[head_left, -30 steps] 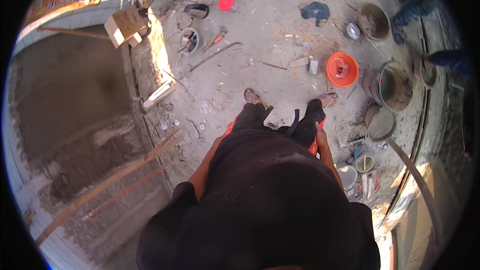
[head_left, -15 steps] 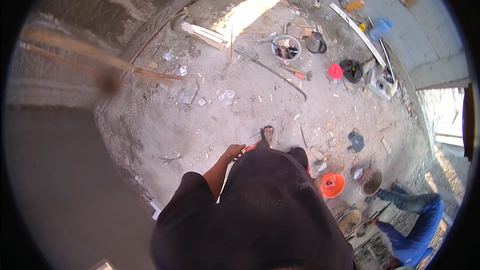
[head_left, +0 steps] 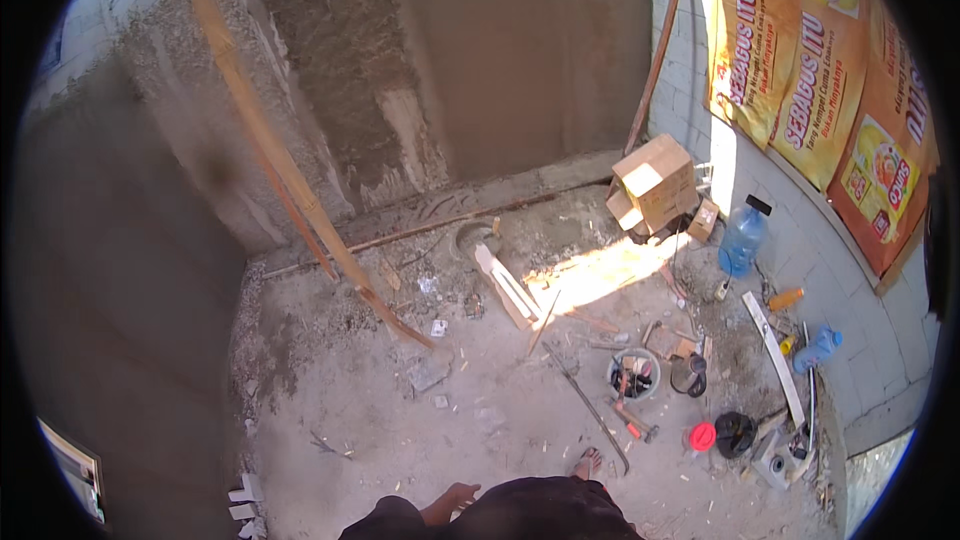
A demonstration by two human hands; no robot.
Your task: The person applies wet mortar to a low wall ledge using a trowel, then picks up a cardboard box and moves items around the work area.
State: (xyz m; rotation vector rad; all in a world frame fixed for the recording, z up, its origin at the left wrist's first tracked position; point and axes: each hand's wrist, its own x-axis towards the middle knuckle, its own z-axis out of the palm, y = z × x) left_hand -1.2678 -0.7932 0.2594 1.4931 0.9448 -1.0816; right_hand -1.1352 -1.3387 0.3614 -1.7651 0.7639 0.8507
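My left hand hangs beside my dark shirt at the lower edge of the head view. Its fingers point to the right, but they are small and partly hidden, so their grip is unclear. Nothing plainly sticks out of that hand. My right hand is out of sight. Ahead of my sandalled foot lies a long thin metal bar. Beyond it, a round tub holds several tools. A hammer rests on the floor just in front of the tub.
Long wooden poles lean across the left. A cardboard box stands at the back wall, near a blue water jug. Along the right wall lie a white strip and a blue bottle. A red-lidded container sits nearby.
My view has tilted up, showing more of the walls and printed sheets. The orange bucket and the other person have left the view. My left hand now sits lower in the picture.
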